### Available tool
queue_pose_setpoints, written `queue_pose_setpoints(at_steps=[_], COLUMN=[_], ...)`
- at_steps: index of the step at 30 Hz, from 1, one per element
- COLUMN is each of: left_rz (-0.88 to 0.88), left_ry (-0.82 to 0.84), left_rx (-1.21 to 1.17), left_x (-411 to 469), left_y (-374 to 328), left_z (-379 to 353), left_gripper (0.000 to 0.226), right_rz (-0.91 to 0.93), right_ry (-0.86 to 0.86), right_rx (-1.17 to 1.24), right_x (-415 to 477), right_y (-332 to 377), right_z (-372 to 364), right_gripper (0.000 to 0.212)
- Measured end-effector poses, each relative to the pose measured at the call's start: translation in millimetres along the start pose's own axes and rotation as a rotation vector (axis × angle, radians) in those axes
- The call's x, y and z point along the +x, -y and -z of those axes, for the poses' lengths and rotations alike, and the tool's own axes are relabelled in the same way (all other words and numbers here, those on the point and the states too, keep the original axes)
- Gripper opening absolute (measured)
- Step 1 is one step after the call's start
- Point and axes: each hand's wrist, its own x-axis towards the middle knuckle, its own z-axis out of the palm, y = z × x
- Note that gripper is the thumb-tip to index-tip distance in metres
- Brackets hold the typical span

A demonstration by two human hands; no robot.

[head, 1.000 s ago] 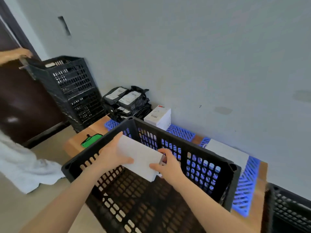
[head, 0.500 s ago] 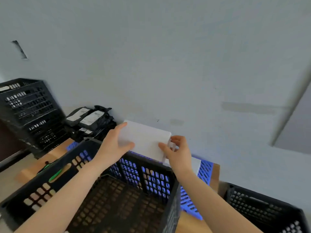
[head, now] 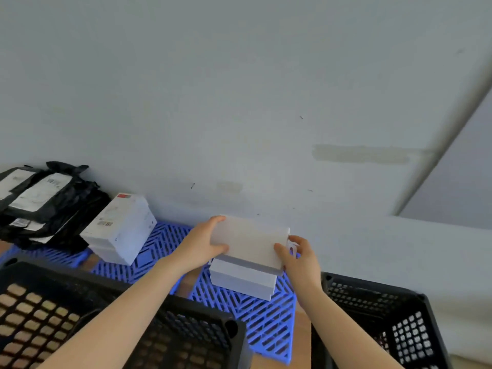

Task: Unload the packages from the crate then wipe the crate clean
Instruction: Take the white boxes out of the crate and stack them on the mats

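White box has come out of the black crate. A second ago it was down low inside the crate, and then it went up over the far rim. Now it is by the wall, right over a small pile of white boxes on the blue mat. The left hand grips its left end and the right hand grips its right end, with fingers curled round the edges. I cannot tell if the box sits on the pile yet or is just above it. The part of the crate that shows has no packages in it. So I think the unloading is almost done, and the wiping can come soon after the hands let go.
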Motion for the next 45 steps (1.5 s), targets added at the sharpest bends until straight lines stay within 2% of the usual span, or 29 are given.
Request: queue_pose_setpoints(at_steps=[8,11,18,29,31,33,38,45], left_rz=[0.094,0.098,0.111,0.129,0.119,0.088,-0.017,-0.058], left_ry=[0.179,0.23,0.268,0.275,0.234,0.121,-0.17,-0.441], left_rx=[0.094,0.147,0.134,0.154,0.148,0.135,0.027,-0.001], left_x=[36.9,42.8,46.3,44.9,42.1,36.3,-2.2,-122.3], left_y=[39.7,44.0,49.0,48.9,46.0,41.9,28.1,14.8], left_z=[-25.7,-29.7,-29.1,-26.2,-23.3,-15.6,18.0,79.9], left_gripper=[0.084,0.08,0.081,0.08,0.079,0.072,0.044,0.032], right_rz=[-0.107,-0.135,-0.163,-0.158,-0.142,-0.112,0.048,0.286], right_ry=[0.026,0.008,-0.028,0.02,-0.003,-0.038,-0.113,-0.032], right_rx=[-0.053,-0.051,-0.086,-0.069,-0.078,-0.098,-0.172,-0.143], right_x=[31.1,32.7,30.4,21.5,18.3,13.0,-9.5,-77.1], right_y=[-50.4,-58.3,-58.8,-57.5,-53.9,-48.3,-17.3,51.4], right_z=[-25.0,-32.0,-38.4,-47.3,-44.1,-39.1,-25.8,-30.3], right_gripper=[0.042,0.043,0.046,0.047,0.05,0.052,0.04,0.029])
